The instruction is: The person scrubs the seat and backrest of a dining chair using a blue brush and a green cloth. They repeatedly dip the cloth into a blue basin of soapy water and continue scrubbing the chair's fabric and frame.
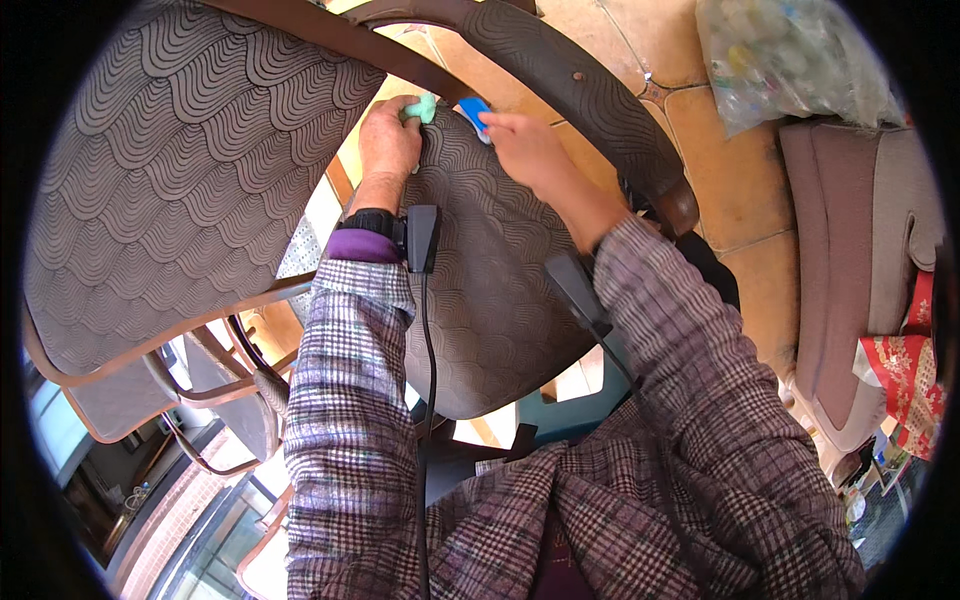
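A chair with a brown wave-patterned cushion (487, 315) stands before me, its curved armrest (600, 82) on the right and its large patterned backrest (172, 165) on the left. My left hand (391, 142) holds a pale green cloth or sponge (421, 109) at the cushion's far corner. Just to the right, my right hand (525, 146) grips a blue-backed brush (473, 114) with a whitish underside, over the cushion's far edge beside a brown frame rail (405, 56). What lies beneath the brush is hard to make out.
Beyond the armrest are orange floor tiles (720, 157). A clear plastic bag of mixed items (787, 56) and a brown upholstered seat (832, 285) with red patterned fabric (900, 375) are at right. More chairs (232, 397) stand at lower left. Black cables run along both my arms.
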Demonstrator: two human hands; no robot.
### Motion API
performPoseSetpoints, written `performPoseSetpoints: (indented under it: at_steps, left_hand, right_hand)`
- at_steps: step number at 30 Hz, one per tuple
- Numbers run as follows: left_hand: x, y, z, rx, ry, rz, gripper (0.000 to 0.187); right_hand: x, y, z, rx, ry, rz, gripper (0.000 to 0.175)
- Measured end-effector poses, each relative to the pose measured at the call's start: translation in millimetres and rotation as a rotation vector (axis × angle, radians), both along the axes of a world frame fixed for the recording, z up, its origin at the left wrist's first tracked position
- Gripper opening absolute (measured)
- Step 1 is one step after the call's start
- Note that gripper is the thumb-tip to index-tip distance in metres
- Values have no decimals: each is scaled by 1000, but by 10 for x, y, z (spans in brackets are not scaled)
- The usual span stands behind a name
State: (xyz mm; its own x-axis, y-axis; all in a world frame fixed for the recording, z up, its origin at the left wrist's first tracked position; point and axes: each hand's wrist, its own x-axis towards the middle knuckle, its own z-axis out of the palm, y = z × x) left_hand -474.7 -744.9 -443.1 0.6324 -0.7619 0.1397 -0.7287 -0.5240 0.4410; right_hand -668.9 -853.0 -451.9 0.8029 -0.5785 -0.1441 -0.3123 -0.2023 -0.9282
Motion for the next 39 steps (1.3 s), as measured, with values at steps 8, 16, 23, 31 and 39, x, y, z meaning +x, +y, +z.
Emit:
performPoseSetpoints:
  at_steps: [8, 16, 23, 31, 39]
  left_hand:
    - [-1141, 31, 127, -77, 116, -460, 36]
    - [-477, 80, 175, -22, -54, -189, 33]
    - [-286, -65, -53, -131, -99, -163, 27]
    - [-2321, 343, 201, -111, 445, -665, 35]
    - [-961, 145, 52, -165, -59, -238, 29]
  right_hand:
    - [-1087, 176, 260, 136, 140, -140, 30]
    - [-627, 261, 213, 60, 4, -138, 31]
    - [41, 35, -108, -23, 29, 7, 36]
    - [-2226, 547, 646, 5, 235, -137, 34]
    - [-1078, 444, 328, -203, 185, -23, 30]
